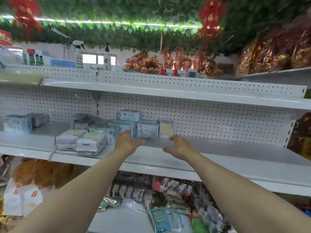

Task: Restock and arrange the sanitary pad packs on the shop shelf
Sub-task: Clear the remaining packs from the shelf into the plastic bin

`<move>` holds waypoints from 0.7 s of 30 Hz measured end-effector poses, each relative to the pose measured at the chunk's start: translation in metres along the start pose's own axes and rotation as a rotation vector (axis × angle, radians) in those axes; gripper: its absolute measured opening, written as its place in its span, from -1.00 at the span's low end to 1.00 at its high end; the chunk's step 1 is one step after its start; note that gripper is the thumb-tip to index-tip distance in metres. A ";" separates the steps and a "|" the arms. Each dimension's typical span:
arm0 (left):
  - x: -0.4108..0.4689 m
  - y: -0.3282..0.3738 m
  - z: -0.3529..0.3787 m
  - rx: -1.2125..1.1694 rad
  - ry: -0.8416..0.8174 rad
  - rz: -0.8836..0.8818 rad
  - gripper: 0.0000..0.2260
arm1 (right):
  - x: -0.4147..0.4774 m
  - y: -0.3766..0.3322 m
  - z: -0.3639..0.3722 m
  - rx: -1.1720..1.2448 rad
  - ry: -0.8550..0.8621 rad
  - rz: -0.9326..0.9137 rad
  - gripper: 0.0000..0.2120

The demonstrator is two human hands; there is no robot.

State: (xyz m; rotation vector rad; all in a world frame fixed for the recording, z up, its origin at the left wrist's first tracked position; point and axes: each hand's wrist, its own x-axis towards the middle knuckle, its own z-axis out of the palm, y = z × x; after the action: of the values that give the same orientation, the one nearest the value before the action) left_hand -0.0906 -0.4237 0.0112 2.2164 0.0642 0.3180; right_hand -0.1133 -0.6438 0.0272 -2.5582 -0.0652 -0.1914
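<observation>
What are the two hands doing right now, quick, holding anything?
Left hand: open, fingertips at the upright packs, gripping nothing.
Right hand: open, fingers loosely curled, empty, near the yellow pack.

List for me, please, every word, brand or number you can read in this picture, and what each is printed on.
"ABC": on the front face of the white pad pack lying at front left.
Red logos on the upright pad packs: too blurred to read.
Label on the spray bottle: too small to read.
Red sign at top left: blurred, unreadable.
</observation>
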 end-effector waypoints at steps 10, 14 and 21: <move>0.140 0.002 0.042 0.075 -0.068 0.083 -0.46 | 0.122 0.010 0.004 0.059 0.081 0.171 -0.41; 0.175 -0.001 0.060 0.063 -0.046 0.186 -0.41 | 0.159 0.012 0.005 0.052 0.128 0.147 -0.42; 0.202 -0.014 0.074 0.204 0.022 0.298 -0.46 | 0.201 0.018 0.012 0.157 0.108 0.135 -0.36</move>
State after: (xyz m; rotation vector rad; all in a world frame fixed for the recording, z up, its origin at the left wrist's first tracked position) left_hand 0.1244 -0.4402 -0.0019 2.4264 -0.2340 0.5189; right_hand 0.0882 -0.6510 0.0384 -2.3807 0.1289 -0.2611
